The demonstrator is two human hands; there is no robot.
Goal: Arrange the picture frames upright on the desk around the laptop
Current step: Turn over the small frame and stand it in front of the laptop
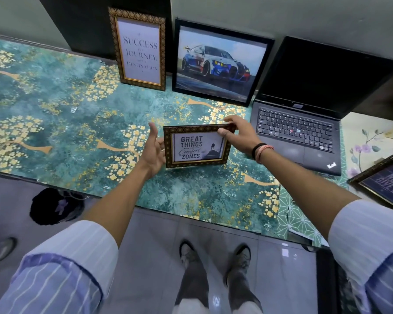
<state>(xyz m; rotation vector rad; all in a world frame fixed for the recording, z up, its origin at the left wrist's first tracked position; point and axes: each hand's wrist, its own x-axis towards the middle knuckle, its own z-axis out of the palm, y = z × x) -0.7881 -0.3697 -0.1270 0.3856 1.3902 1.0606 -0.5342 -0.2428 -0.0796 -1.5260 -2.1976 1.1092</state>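
Reaching in with fingers spread, the left hand (pixel 153 150) sits just beside the small dark patterned "Great Things" frame (pixel 196 146), upright on the teal floral desk (pixel 55 114); the right hand (pixel 238 134) pinches its top corner beside the black laptop (pixel 304 123). Released unsupported, it may topple flat.

Four picture frames on show: the tall "Success" frame (pixel 140 49), the car frame (pixel 220 62), the small "Great Things" frame (pixel 197 146), and a dark-blue frame (pixel 382 180) at the right edge. One laptop (pixel 304 123). Two hands out front, left hand (pixel 153 152) and right hand (pixel 241 138). One wristband pair (pixel 261 150).
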